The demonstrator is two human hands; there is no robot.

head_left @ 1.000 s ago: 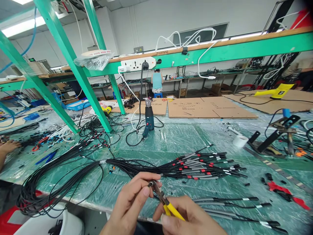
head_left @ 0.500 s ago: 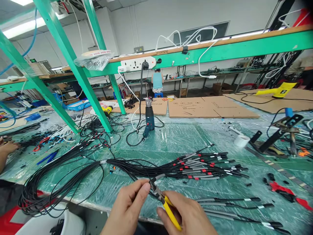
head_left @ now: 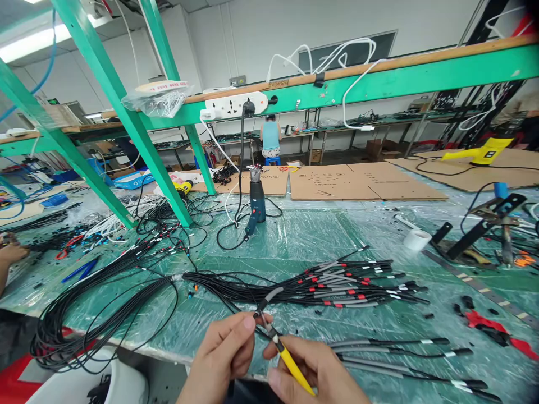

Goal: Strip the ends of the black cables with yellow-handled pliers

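Note:
Near the front edge of the bench, my left hand point(head_left: 225, 348) pinches a black cable point(head_left: 265, 302) between thumb and fingertips. Grey sleeving covers the upper part of this cable, which slants up to the right. Yellow-handled cutting pliers point(head_left: 295, 370) are in my right hand point(head_left: 322, 365), their metal jaws up against the cable beside my left fingertips. I cannot tell whether the jaws touch it. Just beyond both hands runs a thick bundle of black cables point(head_left: 252, 289), its right ends carrying grey sleeves and red and white markers. Several sleeved cables point(head_left: 391, 365) lie right of my right hand.
A heat gun point(head_left: 257, 202) stands upright behind the bundle. To the right are a tape roll point(head_left: 416, 240) and a black metal fixture point(head_left: 475, 238). Blue-handled pliers point(head_left: 82, 269) lie left, near another person's hand point(head_left: 12, 253). A white bin point(head_left: 126, 384) stands below the bench edge.
The grey-sleeved end of the cable has risen and points more steeply upward. The pliers have swung slightly upright and shifted a little down, and their handles look closer together.

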